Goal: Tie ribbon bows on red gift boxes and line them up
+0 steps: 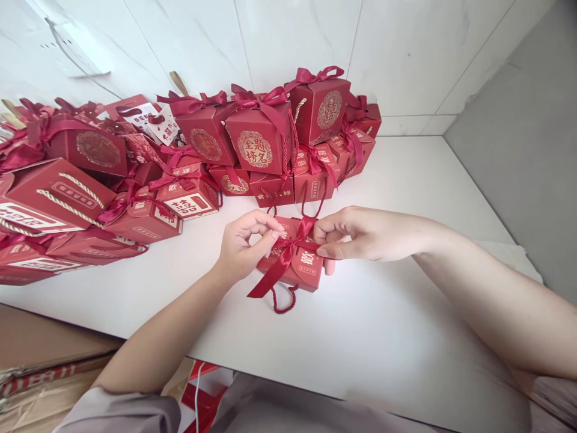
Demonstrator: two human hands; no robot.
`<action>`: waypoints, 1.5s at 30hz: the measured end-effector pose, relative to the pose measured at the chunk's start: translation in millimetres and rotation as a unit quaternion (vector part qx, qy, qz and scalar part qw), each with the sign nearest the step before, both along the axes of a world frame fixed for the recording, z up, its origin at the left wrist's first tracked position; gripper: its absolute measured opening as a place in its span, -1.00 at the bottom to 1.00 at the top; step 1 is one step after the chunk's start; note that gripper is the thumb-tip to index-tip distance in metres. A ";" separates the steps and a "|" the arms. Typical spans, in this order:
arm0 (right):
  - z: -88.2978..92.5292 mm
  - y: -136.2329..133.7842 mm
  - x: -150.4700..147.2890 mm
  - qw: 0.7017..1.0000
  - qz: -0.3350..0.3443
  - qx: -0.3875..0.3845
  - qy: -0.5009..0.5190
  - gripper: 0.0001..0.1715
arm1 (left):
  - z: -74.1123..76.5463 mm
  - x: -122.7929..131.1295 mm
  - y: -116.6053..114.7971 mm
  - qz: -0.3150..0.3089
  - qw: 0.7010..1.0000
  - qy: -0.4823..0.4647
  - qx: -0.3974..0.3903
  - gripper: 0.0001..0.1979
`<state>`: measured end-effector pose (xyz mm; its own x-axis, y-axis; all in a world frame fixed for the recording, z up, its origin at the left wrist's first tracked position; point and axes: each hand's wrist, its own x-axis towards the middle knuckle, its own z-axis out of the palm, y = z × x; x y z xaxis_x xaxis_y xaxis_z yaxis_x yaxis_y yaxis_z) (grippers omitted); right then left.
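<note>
A small red gift box (304, 273) with gold lettering lies on the white table in front of me. A red satin ribbon (282, 264) crosses its top and is knotted in a bow, one tail hanging over the near left side. Twisted red cord handles (283, 310) stick out at the near and far sides. At the box's left, my left hand (246, 243) is closed, thumb and forefinger pinching the ribbon by the knot. My right hand (349, 234) pinches the ribbon on the right, its lower fingers partly hidden behind the box.
Many finished-looking red gift boxes (259, 141) with bows are stacked along the tiled wall (297, 36), running to a pile at the left (85, 150). The white table (383, 325) ends at a near edge. A cardboard box (40, 343) stands below at the left.
</note>
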<state>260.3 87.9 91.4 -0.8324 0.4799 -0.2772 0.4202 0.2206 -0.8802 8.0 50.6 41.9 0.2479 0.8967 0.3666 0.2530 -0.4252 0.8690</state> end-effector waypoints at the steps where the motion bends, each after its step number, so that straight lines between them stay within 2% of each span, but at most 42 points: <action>1: 1.0 0.5 0.6 1.000 0.008 0.007 -0.002 -0.69 | 0.1 0.0 0.7 -0.005 1.000 -0.001 0.000 -0.96; 7: 5.3 3.8 3.8 0.999 0.046 -0.013 -0.006 -0.75 | -1.9 -0.8 3.5 -0.043 0.997 -0.033 -0.049 -0.94; 12: 3.8 9.2 7.9 0.993 0.071 -0.096 0.004 -0.75 | -3.6 -6.1 6.7 -0.136 0.983 -0.066 -0.106 -0.90; 15: 1.0 13.1 10.4 0.987 0.081 -0.138 0.000 -0.73 | -4.4 -9.6 8.1 -0.178 0.977 -0.058 -0.103 -0.90; 22: 1.7 14.4 11.5 0.988 0.070 -0.138 0.011 -0.57 | -4.1 -10.9 6.6 -0.179 0.979 -0.036 -0.085 -0.91; 28: 9.5 -1.3 8.2 0.995 0.055 -0.076 -0.043 -0.52 | -1.1 -10.2 5.0 -0.180 0.980 -0.025 -0.081 -0.93; 32: 8.1 -4.8 5.2 0.996 0.067 -0.038 -0.039 -0.53 | -1.3 -13.2 7.3 -0.170 0.983 -0.022 -0.068 -0.93; 38: 3.8 3.8 5.9 0.990 0.108 -0.078 -0.034 -0.60 | -2.6 -15.6 10.9 -0.205 0.970 -0.049 -0.119 -0.92; 45: 0.9 14.1 12.8 0.977 0.154 -0.128 -0.075 -0.58 | 4.0 -14.7 11.7 -0.210 0.970 -0.045 -0.116 -0.87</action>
<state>273.2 102.0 92.4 -0.8667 0.1127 -0.4859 0.4979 0.1378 -0.8562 -6.6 62.3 45.9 0.5858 0.7843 0.2044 0.0179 -0.2646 0.9642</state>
